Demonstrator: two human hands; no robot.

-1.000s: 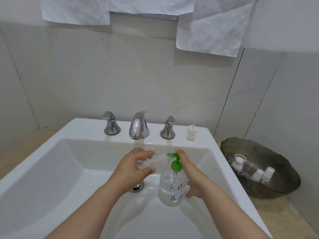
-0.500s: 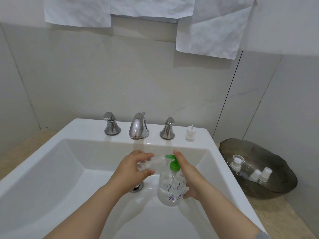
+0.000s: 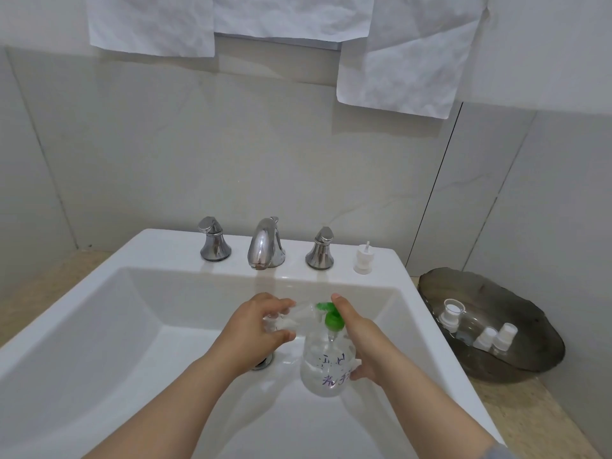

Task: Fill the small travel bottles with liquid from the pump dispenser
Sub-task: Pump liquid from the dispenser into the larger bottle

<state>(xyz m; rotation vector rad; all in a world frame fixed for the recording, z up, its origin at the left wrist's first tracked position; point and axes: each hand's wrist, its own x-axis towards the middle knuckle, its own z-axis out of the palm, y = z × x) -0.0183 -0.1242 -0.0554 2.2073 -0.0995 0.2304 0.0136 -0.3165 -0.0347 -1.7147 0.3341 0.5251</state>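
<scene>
This is a bathroom, at the washstand. A white rectangular ceramic washbasin (image 3: 99,309) fills the near view, with a curved chrome tap spout (image 3: 265,243) on its far ledge between two chrome tap handles (image 3: 213,240) (image 3: 320,248) and a round metal drain (image 3: 263,364) in its bottom. Pale glossy wall tiles (image 3: 198,144) rise behind. The beige stone desk (image 3: 530,412) around the basin carries, at right, a dark oval glass tray (image 3: 496,293) holding small clear bottles with white caps (image 3: 486,337).

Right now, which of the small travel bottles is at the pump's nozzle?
The clear travel bottle gripped in the left hand, mouth at the pump dispenser's green nozzle. The other three bottles sit in the dark dish beside the sink.
</scene>
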